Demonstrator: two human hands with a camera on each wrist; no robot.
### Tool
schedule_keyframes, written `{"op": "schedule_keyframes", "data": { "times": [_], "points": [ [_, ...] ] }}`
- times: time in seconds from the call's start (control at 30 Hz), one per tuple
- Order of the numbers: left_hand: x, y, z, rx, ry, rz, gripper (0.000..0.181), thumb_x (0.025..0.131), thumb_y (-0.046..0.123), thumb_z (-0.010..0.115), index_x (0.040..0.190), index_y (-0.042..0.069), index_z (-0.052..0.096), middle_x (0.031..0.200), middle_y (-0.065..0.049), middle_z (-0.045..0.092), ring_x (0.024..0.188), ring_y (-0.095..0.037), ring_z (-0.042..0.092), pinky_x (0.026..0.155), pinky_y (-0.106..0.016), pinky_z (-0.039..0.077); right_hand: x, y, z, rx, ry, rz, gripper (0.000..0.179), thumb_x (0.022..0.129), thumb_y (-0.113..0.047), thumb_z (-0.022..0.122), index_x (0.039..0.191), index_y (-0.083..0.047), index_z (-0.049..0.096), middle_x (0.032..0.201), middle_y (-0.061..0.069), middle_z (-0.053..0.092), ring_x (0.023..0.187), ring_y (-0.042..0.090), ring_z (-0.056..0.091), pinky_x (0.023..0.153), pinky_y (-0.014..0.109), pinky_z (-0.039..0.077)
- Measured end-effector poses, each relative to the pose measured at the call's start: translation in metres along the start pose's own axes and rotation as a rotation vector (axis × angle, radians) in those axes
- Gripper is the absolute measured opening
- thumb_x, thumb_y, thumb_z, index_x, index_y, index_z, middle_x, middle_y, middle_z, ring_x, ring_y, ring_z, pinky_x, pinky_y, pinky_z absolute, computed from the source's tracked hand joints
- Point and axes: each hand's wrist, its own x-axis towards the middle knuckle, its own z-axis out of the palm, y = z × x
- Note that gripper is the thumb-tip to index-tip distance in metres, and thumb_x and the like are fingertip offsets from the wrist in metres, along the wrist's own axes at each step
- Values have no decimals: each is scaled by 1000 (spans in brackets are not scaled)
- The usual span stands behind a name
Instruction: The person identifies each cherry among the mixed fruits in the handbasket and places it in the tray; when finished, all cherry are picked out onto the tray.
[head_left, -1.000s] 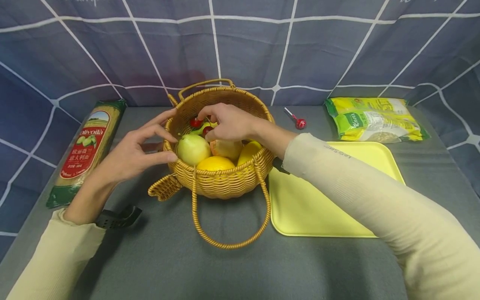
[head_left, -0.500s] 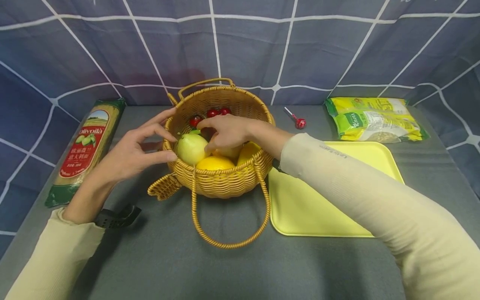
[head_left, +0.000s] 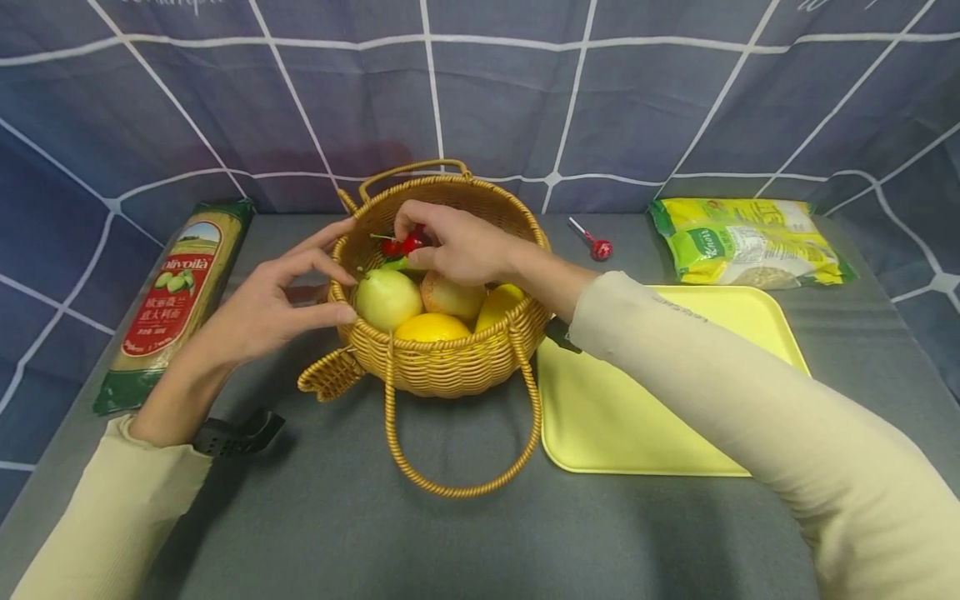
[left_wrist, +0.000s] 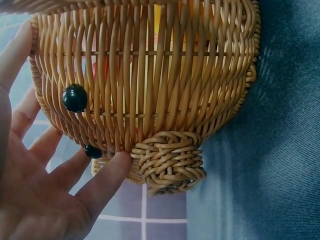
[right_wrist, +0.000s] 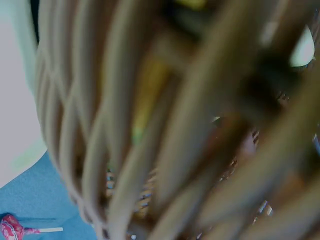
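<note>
Shifted since the earlier head view, the right hand (head_left: 459, 244) is now held over cherries (head_left: 414, 240) inside the wicker basket (head_left: 450, 377) on the table (head_left: 420, 550), its fingers curled beside them; whether any fruit is pinched cannot be told. From the left wrist, the left hand (left_wrist: 40, 197) is seen with spread fingers touching the basket's outer wall. From the right wrist, blurred wicker and a lollipop (right_wrist: 12, 228) are shown.
</note>
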Motion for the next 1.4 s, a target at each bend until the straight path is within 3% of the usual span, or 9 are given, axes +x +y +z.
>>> {"op": "schedule_keyframes", "data": {
  "times": [0.17, 0.3, 0.47, 0.73, 0.93, 1.1, 1.23, 1.33, 1.4],
  "points": [
    [-1, -1, -1, -3, 0, -6, 25, 87, 3, 74, 109, -2, 63, 160, 9, 27, 143, -28, 28, 100, -67, 36, -4, -3, -5, -57, -15, 28, 35, 96, -13, 62, 130, -6, 58, 114, 5, 63, 96, 18, 53, 86, 28, 43],
    [-1, -1, -1, 0, 4, -12, 25, 87, 4, 74, 109, -2, 63, 160, 10, 27, 143, -28, 28, 100, -67, 36, -10, -9, -9, -67, -21, 17, 27, 92, -14, 67, 118, -8, 66, 96, 2, 66, 87, 17, 55, 80, 28, 44],
    [0, -2, 0, 4, 1, -14, 25, 87, 5, 74, 109, 0, 64, 160, 11, 26, 143, -28, 28, 101, -66, 36, -29, -17, -11, -71, 8, -16, 24, 89, -15, 69, 112, -10, 64, 92, 1, 64, 85, 16, 54, 79, 29, 43],
    [-1, -4, 0, 12, 6, -10, 25, 87, 5, 74, 109, 0, 64, 160, 10, 25, 143, -29, 27, 101, -67, 36, -72, -22, -21, 50, 112, -42, 26, 90, -17, 72, 112, -8, 63, 100, 1, 63, 91, 14, 58, 84, 34, 48],
    [0, -3, 2, 7, 10, -19, 25, 87, 7, 76, 108, 1, 65, 159, 12, 27, 142, -26, 30, 101, -64, 38, -124, -14, -37, 105, 200, -49, 22, 92, -14, 71, 111, -9, 64, 101, -2, 65, 94, 13, 61, 85, 32, 50],
    [-1, -2, 2, 15, 11, -19, 24, 86, 7, 76, 108, 2, 65, 159, 12, 27, 141, -25, 29, 101, -64, 38, -175, -5, -48, 104, 244, 85, 23, 93, -15, 71, 115, -16, 65, 103, -3, 66, 93, 16, 62, 65, 30, 53],
    [-1, -2, 1, 16, 9, -19, 24, 87, 8, 76, 108, 2, 65, 159, 11, 26, 142, -26, 29, 101, -66, 37, -208, 9, -49, 225, 247, 262, 27, 94, -16, 70, 119, -17, 62, 106, 6, 63, 73, 27, 64, 38, 39, 47],
    [-1, -2, 0, 5, 6, -15, 24, 87, 8, 75, 108, 2, 65, 160, 11, 26, 143, -26, 28, 101, -67, 35, -226, 25, -46, 218, 281, 305, 27, 94, -13, 69, 119, -17, 62, 101, 7, 65, 63, 31, 65, 49, 35, 52],
    [-1, -2, 0, -9, 5, -10, 24, 88, 7, 75, 108, 0, 64, 160, 10, 26, 144, -27, 27, 102, -67, 34, -235, 37, -43, 155, 316, 291, 26, 93, -10, 69, 118, -16, 63, 98, 6, 68, 72, 27, 68, 64, 29, 53]
  ]
}}
